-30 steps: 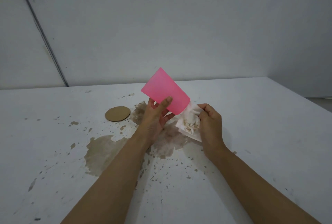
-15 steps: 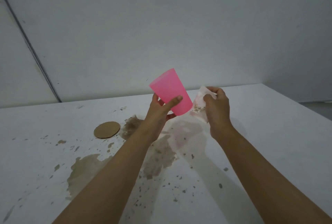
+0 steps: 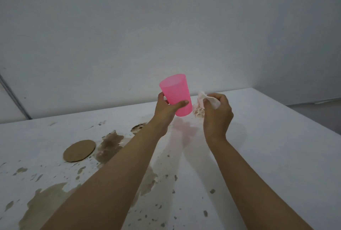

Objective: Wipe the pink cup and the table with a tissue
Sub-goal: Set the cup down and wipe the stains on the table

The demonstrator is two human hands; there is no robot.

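Holding the translucent pink plastic cup (image 3: 176,94) near upright in the air, left hand (image 3: 164,110) wraps fingers and thumb around its lower half. A second ago it was tipped mouth-down against the crumpled white tissue (image 3: 202,104); now it's turned rim-up and lifted off the tissue. Right hand (image 3: 217,113) has fingers closed on the soiled tissue, just beside the cup's base. Cup wipe looks about done. White table (image 3: 267,156) still carries brown spill patches and specks around the round brown cardboard coaster (image 3: 79,150), so the table pass is next.
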